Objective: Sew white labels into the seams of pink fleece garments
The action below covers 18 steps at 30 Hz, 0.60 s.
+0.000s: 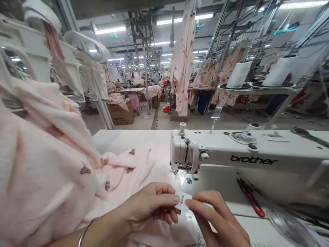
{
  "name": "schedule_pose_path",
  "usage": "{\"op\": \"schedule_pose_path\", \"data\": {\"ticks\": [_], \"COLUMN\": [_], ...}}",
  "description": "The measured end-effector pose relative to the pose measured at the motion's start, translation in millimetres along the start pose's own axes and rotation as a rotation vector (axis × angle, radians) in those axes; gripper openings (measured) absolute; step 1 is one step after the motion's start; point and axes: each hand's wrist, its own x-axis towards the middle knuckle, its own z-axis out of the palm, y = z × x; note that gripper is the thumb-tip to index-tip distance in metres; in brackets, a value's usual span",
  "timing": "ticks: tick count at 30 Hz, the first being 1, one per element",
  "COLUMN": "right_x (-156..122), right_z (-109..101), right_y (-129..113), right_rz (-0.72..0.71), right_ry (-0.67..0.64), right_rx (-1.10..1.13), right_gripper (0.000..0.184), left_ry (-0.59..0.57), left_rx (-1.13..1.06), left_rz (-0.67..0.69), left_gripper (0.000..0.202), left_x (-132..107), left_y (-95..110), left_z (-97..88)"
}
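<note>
A small white label (183,198) with dark printed characters is held just in front of the sewing machine's needle area. My left hand (150,206) pinches its left side between thumb and fingers, the other fingers curled below. At the label's right edge, my right hand (217,216) has its fingertips closed on it, with the thumb largely hidden. Pale pink plush fabric (133,164) with small brown motifs lies on the table to the left and under my left forearm. The white brother sewing machine (185,151) stands just beyond both hands.
Red-handled thread snips (250,197) lie under the machine arm, near a clear round object (290,223). Pink fabric (46,147) hangs from white hangers (74,65) on the left. Thread cones (239,74) stand behind the machine. A pink garment (183,65) hangs beyond the table.
</note>
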Motion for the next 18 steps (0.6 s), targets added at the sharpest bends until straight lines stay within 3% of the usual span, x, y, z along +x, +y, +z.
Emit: {"op": "schedule_pose_path", "data": {"ticks": [4, 7, 12, 18], "right_x": [-1, 2, 11, 10], "right_z": [11, 16, 14, 12], "right_y": [0, -4, -12, -10], "right_rz": [0.436, 0.674, 0.819, 0.822], "right_ry": [-0.016, -0.129, -0.14, -0.198], "right_rx": [0.224, 0.497, 0.535, 0.509], "right_gripper": [0.024, 0.025, 0.033, 0.03], "left_ry": [0.159, 0.197, 0.221, 0.201], "left_rx": [0.266, 0.335, 0.463, 0.544], "left_rz": [0.274, 0.335, 0.34, 0.313], "left_gripper": [0.03, 0.028, 0.022, 0.023], "left_x": [-1, -4, -5, -5], "left_y": [-5, -5, 1, 8], "left_z": [5.5, 8.1, 1.8, -5.0]}}
